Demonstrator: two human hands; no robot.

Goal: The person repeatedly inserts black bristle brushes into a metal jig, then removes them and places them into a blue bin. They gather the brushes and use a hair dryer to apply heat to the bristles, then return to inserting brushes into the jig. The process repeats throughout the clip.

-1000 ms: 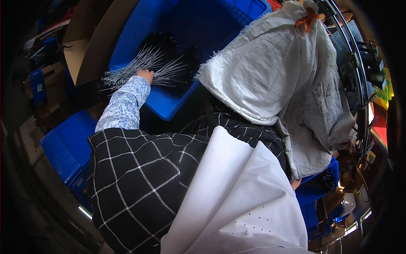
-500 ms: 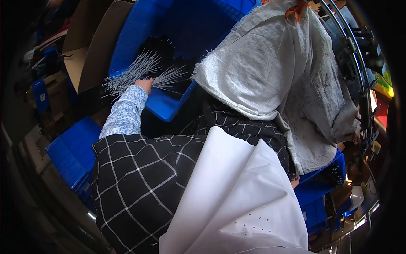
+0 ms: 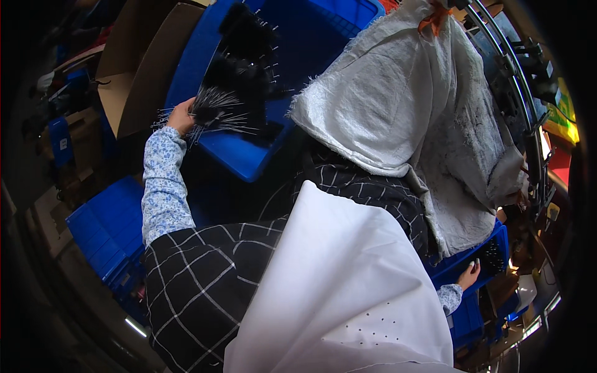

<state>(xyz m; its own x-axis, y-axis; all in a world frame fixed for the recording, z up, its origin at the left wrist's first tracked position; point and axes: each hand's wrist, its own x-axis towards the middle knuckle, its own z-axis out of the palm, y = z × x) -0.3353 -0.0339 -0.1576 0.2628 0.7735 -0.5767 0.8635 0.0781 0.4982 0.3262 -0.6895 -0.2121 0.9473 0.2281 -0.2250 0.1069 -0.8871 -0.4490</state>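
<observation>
My left hand (image 3: 182, 117) is closed around a bundle of thin metal wires (image 3: 219, 110), which fan out on both sides of the fist. It is at the left side of a large blue bin (image 3: 239, 160). Inside that bin lie dark, bristly clumps (image 3: 239, 74) with pale tips showing along their edge. Far off to the right, my right hand (image 3: 469, 276) is at a smaller blue bin (image 3: 444, 271) holding small black pieces (image 3: 491, 256). Its fingers point up and look slightly apart, with nothing visible in them.
A grey-white woven sack (image 3: 385, 105) drapes between the two bins, tied with orange at its top. An open cardboard box (image 3: 146, 68) stands left of the large bin. Blue crates (image 3: 109, 214) sit at the lower left. Curved metal rails (image 3: 519, 74) run along the right.
My left hand has moved left with the wires, and the bundle has turned. More dark clumps show in the large bin. My right hand has come out from behind my clothing to the smaller bin.
</observation>
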